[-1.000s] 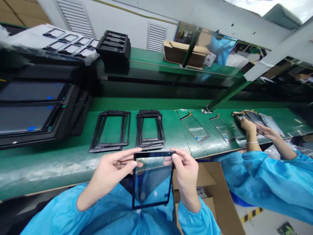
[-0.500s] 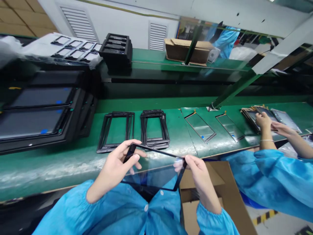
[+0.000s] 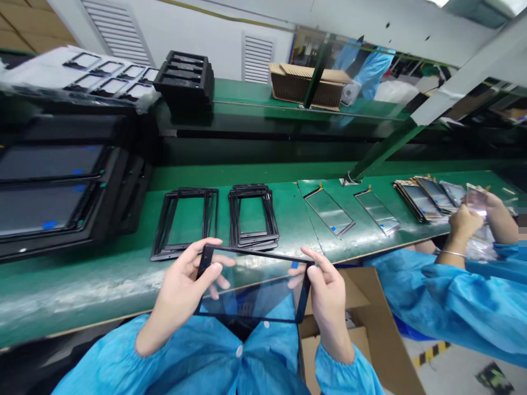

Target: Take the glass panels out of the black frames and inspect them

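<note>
Between my two hands is a clear touchscreen panel (image 3: 255, 285) with a black border and a small blue tab near its right end. My left hand (image 3: 185, 285) grips its left end, thumb on the near face and fingers showing through the glass. At the right end, my right hand (image 3: 327, 293) pinches the border with the thumb in front and the index finger along the top corner. The panel is tilted above the bench's front edge. Beyond it on the bench lie two stacks of black frames, a left stack (image 3: 185, 222) and a right stack (image 3: 253, 216).
Two clear panels, one (image 3: 329, 211) and another (image 3: 376, 211), lie on the green bench (image 3: 102, 280). Trays of screens (image 3: 45, 203) are piled at left. A cardboard box (image 3: 382, 323) stands below. At right, a co-worker's hands (image 3: 469, 214) hold a panel near a panel stack (image 3: 418, 200).
The panel in my hands has tipped so its face shows more fully, blue tab now visible. The view has shifted slightly right. The co-worker's hands have lifted a panel away from the stack.
</note>
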Demonstrator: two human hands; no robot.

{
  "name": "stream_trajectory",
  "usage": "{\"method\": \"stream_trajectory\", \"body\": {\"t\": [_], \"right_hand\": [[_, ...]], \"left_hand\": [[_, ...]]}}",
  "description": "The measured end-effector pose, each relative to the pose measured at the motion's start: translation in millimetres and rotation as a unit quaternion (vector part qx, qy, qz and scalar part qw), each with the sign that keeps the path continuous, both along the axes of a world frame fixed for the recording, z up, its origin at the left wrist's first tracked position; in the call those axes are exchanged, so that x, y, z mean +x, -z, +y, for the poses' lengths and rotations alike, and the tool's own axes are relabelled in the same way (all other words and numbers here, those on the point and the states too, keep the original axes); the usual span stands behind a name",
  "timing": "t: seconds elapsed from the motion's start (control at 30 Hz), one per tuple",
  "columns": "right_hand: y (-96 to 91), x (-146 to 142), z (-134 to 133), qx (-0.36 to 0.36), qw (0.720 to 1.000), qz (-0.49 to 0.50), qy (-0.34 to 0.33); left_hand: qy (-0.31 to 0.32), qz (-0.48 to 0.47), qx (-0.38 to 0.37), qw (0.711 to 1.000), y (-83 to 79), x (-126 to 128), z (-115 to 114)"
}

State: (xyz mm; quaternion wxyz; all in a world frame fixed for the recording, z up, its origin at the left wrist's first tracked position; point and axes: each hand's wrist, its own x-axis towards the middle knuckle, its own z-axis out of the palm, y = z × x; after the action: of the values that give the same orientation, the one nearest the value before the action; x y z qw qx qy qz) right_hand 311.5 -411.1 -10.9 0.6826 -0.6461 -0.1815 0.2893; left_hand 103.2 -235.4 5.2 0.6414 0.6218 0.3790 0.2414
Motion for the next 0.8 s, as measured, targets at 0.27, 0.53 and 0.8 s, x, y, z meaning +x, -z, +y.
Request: {"method": "stream_trajectory", "body": {"t": [0.27,0.53,0.8], "right_hand": [[-9.4,-17.5,-0.8,-0.021,0.997,-0.068,-0.034],[-10.7,-19.3,0.4,-0.036,0.997,-0.056,-0.046],[-8.5,-11.5,12.7,0.025,0.984,0.077,-0.158]], "left_hand": [[0.184,0.067,0.472,0.86,-12.4,21.2,16.4],[0.248,0.05,0.452,0.856,-18.5,29.6,13.3],[0.23,0.038,0.038,0.972,-17.7,34.0,-4.1]]}}
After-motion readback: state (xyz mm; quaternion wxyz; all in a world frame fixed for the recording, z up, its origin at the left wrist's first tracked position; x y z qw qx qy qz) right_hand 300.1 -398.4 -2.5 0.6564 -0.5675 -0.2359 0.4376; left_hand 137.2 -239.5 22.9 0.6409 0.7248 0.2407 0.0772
